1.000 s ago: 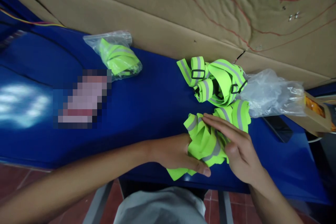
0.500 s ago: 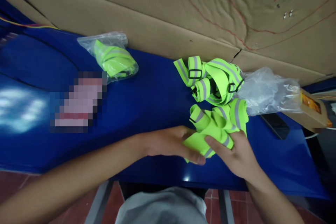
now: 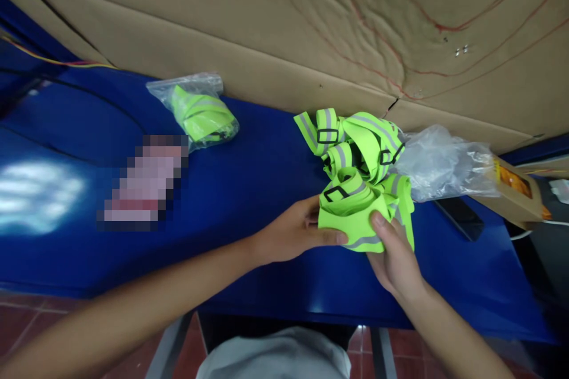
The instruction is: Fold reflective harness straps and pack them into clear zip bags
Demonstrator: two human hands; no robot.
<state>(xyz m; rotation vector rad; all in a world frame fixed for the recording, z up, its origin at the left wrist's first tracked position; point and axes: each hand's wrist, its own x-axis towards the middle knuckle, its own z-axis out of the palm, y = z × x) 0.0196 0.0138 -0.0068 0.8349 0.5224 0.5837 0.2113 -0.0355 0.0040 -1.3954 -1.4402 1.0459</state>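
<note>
Between the left hand [image 3: 296,231] and right hand [image 3: 393,257], a folded neon strap [image 3: 351,219] is pinched from both sides, likely to keep its folds together.

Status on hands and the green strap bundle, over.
Both shut: left hand and right hand pinch the folded strap bundle. Close behind it, loose straps. Further right, plastic bag.

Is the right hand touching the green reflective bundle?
Touching. The head view shows the right hand with its thumb pressed on the green reflective bundle.
</note>
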